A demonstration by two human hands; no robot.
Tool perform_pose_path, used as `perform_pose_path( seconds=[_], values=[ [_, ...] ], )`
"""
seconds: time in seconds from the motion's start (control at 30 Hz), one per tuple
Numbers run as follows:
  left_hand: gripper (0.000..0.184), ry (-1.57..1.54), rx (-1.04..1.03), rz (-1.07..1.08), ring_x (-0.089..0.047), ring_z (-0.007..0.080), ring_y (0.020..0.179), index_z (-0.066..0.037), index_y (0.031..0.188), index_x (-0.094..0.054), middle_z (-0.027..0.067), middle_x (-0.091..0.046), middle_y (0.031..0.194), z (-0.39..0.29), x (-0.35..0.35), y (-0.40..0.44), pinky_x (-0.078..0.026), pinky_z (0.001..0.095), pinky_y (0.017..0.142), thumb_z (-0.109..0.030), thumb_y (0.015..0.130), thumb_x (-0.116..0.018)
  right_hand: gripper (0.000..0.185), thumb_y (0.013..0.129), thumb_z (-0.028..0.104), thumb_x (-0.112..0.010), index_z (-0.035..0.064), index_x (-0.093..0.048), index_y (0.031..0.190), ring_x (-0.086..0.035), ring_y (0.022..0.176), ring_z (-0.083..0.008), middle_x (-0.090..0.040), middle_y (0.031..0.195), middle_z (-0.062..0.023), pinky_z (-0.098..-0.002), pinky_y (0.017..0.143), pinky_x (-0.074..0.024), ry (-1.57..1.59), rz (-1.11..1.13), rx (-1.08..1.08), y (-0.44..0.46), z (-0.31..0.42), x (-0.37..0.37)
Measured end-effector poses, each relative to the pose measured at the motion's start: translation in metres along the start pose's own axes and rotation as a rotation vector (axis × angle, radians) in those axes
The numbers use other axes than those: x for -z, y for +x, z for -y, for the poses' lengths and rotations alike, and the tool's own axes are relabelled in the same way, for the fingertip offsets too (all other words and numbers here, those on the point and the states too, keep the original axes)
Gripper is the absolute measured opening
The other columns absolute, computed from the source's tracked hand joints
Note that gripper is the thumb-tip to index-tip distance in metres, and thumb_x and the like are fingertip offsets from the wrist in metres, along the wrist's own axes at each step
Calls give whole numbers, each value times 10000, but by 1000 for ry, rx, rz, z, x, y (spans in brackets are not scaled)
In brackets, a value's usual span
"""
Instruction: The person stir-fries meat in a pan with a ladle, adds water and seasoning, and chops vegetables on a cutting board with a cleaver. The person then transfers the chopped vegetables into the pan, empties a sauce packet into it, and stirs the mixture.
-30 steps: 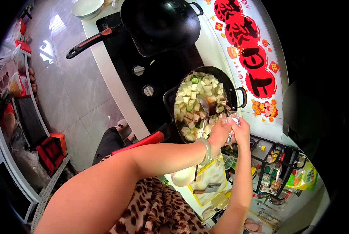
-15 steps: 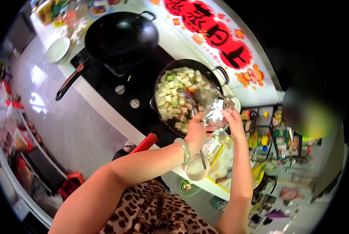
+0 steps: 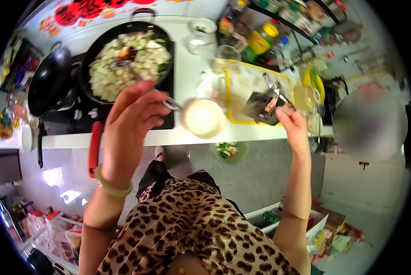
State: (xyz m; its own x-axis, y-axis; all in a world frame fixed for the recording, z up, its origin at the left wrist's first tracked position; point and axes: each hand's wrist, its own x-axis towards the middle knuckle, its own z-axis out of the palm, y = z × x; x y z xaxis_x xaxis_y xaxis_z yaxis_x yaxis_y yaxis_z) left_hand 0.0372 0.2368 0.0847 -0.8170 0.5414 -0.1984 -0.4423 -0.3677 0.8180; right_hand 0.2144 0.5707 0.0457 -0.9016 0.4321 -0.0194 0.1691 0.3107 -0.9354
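My left hand (image 3: 139,112) is closed on a metal spoon (image 3: 131,68), with the end of its handle sticking out beyond my fingers. The spoon's bowl rests among pale diced food (image 3: 109,48) with green pieces in a large black pan (image 3: 88,85). A reddish-brown patch of sauce (image 3: 126,54) sits on the dice beside it. Off to the right, my right hand (image 3: 293,123) pinches a dark packet (image 3: 263,107) with a shiny silver end, slightly blurred. That packet is above a yellow-rimmed cutting board (image 3: 230,91).
A white bowl (image 3: 203,119) stands at the counter's front edge between my hands. The pan's red handle (image 3: 95,149) juts over that edge. Left is a black wok (image 3: 49,85). Bottles (image 3: 263,41) crowd the back right. On the floor is a bowl of scraps (image 3: 230,151).
My right hand has carried the packet away from above the pan to over the cutting board. My left hand has left the packet and holds the spoon. The view has turned.
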Motion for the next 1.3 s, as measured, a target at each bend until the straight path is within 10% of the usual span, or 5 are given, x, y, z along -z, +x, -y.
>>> perform_pose_path(
  seconds=[0.53, 0.8, 1.1, 1.3],
  values=[
    [239, 153, 597, 509, -625, 207, 820, -30, 1137, -509, 147, -621, 975, 246, -207, -74, -504, 276, 670, -145, 930, -479, 152, 875, 129, -602, 4, -577, 792, -468, 704, -75, -521, 766, 27, -222, 651, -381, 187, -778, -386, -322, -256, 199],
    [237, 331, 803, 757, -614, 214, 858, -19, 1146, -506, 152, -615, 1012, 362, -343, -44, -490, 289, 748, -110, 934, -455, 108, 898, 128, -554, 43, -612, 868, -587, 698, -90, -631, 799, -6, -257, 658, -492, 366, -1138, -470, -386, -347, 344],
    [270, 439, 935, 1082, -566, 176, 998, -39, 1204, -485, 105, -587, 1104, 463, -547, 1, -438, 288, 843, -119, 958, -410, 66, 896, 148, -552, 122, -608, 872, -513, 567, -40, -601, 724, 40, -194, 467, -384, 367, -1388, -601, -451, -419, 516],
    [257, 559, 870, 990, -564, 164, 994, -49, 1192, -496, 82, -589, 1103, 506, -618, 19, -431, 277, 844, -138, 959, -432, 68, 845, 155, -619, 136, -579, 897, -570, 710, -106, -602, 788, 26, -267, 579, -453, 496, -1456, -629, -436, -516, 614]
  ],
)
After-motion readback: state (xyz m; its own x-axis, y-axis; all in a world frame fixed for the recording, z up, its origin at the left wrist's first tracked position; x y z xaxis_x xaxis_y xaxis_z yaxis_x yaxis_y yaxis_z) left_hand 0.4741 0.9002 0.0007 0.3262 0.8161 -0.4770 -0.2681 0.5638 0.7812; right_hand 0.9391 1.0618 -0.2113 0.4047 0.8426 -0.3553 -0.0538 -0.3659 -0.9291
